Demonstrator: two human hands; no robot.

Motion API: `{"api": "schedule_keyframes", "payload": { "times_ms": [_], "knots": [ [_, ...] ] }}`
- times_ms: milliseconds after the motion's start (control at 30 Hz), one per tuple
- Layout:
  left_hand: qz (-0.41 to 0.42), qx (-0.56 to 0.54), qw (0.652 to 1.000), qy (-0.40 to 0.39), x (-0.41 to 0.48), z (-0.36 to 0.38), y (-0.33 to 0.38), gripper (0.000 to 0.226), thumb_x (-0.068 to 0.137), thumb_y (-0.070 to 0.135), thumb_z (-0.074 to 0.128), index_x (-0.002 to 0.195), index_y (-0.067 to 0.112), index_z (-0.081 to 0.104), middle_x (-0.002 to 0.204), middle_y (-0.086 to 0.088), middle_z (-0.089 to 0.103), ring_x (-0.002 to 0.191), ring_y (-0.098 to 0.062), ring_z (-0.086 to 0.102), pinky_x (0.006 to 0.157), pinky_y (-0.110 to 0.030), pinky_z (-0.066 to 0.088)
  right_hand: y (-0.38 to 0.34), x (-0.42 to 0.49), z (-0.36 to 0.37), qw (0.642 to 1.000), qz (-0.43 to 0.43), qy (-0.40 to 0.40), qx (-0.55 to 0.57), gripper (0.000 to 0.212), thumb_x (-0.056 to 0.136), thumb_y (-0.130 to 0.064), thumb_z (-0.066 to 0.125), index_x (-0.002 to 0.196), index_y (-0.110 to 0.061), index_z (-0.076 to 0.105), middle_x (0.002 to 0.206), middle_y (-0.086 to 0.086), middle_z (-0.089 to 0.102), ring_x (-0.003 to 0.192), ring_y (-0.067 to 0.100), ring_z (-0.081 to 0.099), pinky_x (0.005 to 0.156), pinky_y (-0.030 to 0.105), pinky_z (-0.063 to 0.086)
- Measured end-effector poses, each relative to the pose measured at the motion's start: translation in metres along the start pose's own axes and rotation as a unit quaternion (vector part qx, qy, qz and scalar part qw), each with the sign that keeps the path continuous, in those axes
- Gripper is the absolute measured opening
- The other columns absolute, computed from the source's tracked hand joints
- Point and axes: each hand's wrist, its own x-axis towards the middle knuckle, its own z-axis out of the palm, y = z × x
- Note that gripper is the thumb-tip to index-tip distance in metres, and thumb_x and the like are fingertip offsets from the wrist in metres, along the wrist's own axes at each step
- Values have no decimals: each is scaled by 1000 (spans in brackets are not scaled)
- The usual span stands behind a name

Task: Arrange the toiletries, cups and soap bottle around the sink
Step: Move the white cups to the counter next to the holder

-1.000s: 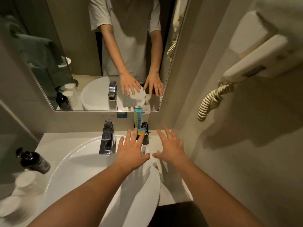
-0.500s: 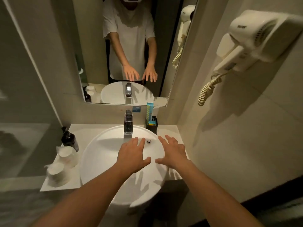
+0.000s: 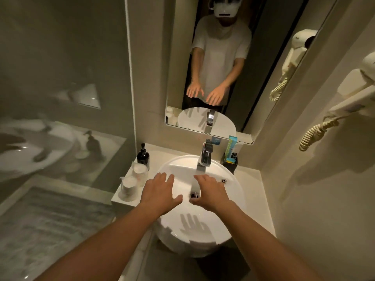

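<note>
Student: Sink [image 3: 233, 191] first, as the largest item. How much of the arranging appears done?

Tutor: Most of it, by the look of the layout. The white basin sits in a pale counter [image 3: 255, 179]. Every task item stands upright on that counter, and none lies in the bowl.

Student: Hands?

Tutor: Left hand [image 3: 160, 191] and right hand [image 3: 211, 192] hover side by side over the basin. Palms face down, fingers are straight and spread, and both hold nothing. Neither touches an item.

Student: Cups?

Tutor: Two wrapped cups stand on the left ledge just beside the basin rim: the nearer cup [image 3: 128, 187] and the farther cup [image 3: 139, 171], one behind the other.

Student: Soap bottle?

Tutor: The dark pump soap bottle [image 3: 143, 157] stands at the back left, just behind the farther cup. Whether the two touch cannot be told.

Student: Toiletries?

Tutor: A black holder [image 3: 229, 164] at the back right, near the faucet [image 3: 206, 157], carries the toiletries [image 3: 231, 143], with a teal packet upright among them.

Student: What is left?

Tutor: Probably little. Cups and bottle are grouped on the left and toiletries on the right, so at most a small straightening is left.
</note>
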Motion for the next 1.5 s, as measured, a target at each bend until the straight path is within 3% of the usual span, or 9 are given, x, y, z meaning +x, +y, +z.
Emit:
{"api": "schedule_keyframes", "payload": {
  "times_ms": [367,700,1100,1267,1500],
  "knots": [
    [-178,-22,984,-7,-15,5,-49,71,84,71,51,133,20,52,130,-3,58,121,-22,54,98,-39,45,-46,61,15,991,-125,-44,-8,78,82,-55,69,148,-26,37,148,2,48,130,26,50,108,44,40],
    [-327,-112,938,17,-21,14,-66,51,85,59,59,121,23,58,114,1,65,103,-20,63,88,-39,54,-68,111,25,964,-244,-101,37,64,88,-43,70,144,-25,46,147,0,53,131,23,53,109,38,44],
    [-367,-148,918,22,-11,27,-90,35,95,46,58,115,17,59,109,-3,63,96,-24,62,83,-39,53,-106,163,44,936,-316,-148,37,57,90,-30,69,142,-20,48,142,5,55,125,27,55,102,37,46],
    [-358,-167,918,28,9,41,-107,36,100,47,54,118,17,59,113,-3,65,94,-19,57,77,-32,44,-125,188,57,933,-316,-167,45,54,89,-28,72,138,-18,53,136,6,60,118,28,59,97,36,48],
    [-366,-231,902,2,41,63,-139,55,96,51,60,139,17,53,134,-6,59,119,-28,59,92,-39,48,-149,221,80,926,-303,-218,61,60,85,-27,77,139,-15,53,136,5,61,109,26,64,90,28,45]
  ]
}}
